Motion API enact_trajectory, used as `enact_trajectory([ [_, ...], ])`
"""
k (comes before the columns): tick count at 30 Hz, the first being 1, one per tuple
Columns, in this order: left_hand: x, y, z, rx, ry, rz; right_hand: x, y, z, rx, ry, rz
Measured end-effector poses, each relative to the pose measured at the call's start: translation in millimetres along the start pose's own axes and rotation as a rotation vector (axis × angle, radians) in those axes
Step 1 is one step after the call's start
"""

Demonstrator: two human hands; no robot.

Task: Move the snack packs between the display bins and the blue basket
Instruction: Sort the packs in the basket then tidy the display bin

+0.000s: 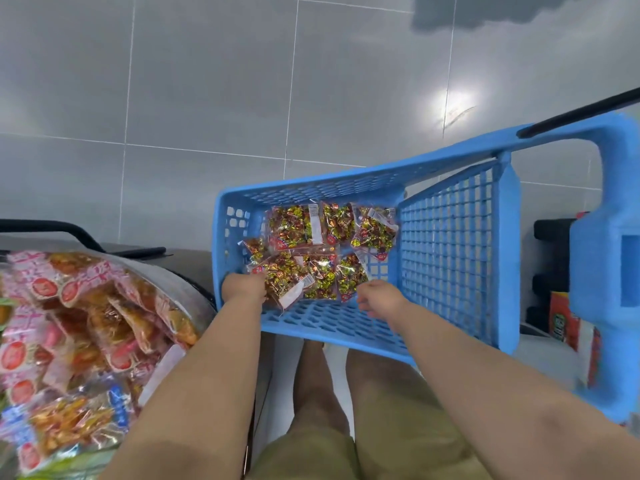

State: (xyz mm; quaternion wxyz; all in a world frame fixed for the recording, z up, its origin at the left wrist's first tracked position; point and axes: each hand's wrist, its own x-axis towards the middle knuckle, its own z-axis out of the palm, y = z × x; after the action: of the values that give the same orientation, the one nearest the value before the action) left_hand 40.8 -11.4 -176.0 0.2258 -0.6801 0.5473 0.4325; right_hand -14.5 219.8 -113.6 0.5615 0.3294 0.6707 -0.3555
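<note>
**Both hands reaching into the blue basket among the snack packs**

The blue basket (446, 258) is sitting right of centre in the frame, its mesh walls showing and its black handle (575, 116) running across the upper right. The snack packs (294, 226), clear wrappers full of red, gold and green pieces, are lying in two loose rows on the basket floor, towards its far left end.

The left hand (244, 287) is reaching over the basket's near left corner, just left of centre. Its fingers are curling round the left edge of the nearest pack (291, 284), the one with a white label at its lower corner, and are grasping it. The fingertips themselves are hiding behind the back of the hand.

The right hand (381, 299) is hanging inside the basket, a little right of centre, with its fingers bending inward. It is sitting just beside a smaller pack (349, 277), and I cannot tell whether it is pinching that pack or only touching it.

In the lower left of the frame a display bin (173, 277) with a curved rim is holding a heap of pink-and-orange packs (86, 323). Grey floor tiles (207, 98) are filling the upper half. At the bottom centre the person's legs (322, 386) and khaki shorts (398, 427) are showing between the forearms. At the right edge a red package (562, 322) is standing partly behind the basket.
</note>
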Motion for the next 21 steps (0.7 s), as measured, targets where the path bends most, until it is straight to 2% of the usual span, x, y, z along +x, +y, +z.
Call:
enact_trajectory([
  [2,-8.7,-0.1,-5.3,0.149,0.073,0.143,3.7,-7.3,3.2,0.026,0.014,0.003],
  [5,-37.2,-5.9,-11.0,0.069,0.081,0.348,9.7,-17.3,14.5,0.1,-0.02,0.002],
  [8,-61.6,-14.3,-10.8,-0.03,-0.172,0.482,18.6,-19.5,28.8,0.039,-0.107,-0.141],
  [11,-77.0,-9.7,-15.6,-0.197,-0.374,0.43,21.6,-22.2,37.9,-0.007,-0.142,-0.267],
  [17,-85.8,10.4,-22.7,-0.472,-0.579,0.286,23.1,-26.1,32.1,-0.017,-0.226,-0.362],
  [19,-87.1,13.9,-20.6,-0.476,-0.689,0.198,18.7,-26.7,33.7,-0.01,-0.211,-0.423],
  [21,-87.5,15.1,-18.8,-0.43,-0.707,0.153,15.9,-26.7,36.4,-0.057,-0.247,-0.467],
])
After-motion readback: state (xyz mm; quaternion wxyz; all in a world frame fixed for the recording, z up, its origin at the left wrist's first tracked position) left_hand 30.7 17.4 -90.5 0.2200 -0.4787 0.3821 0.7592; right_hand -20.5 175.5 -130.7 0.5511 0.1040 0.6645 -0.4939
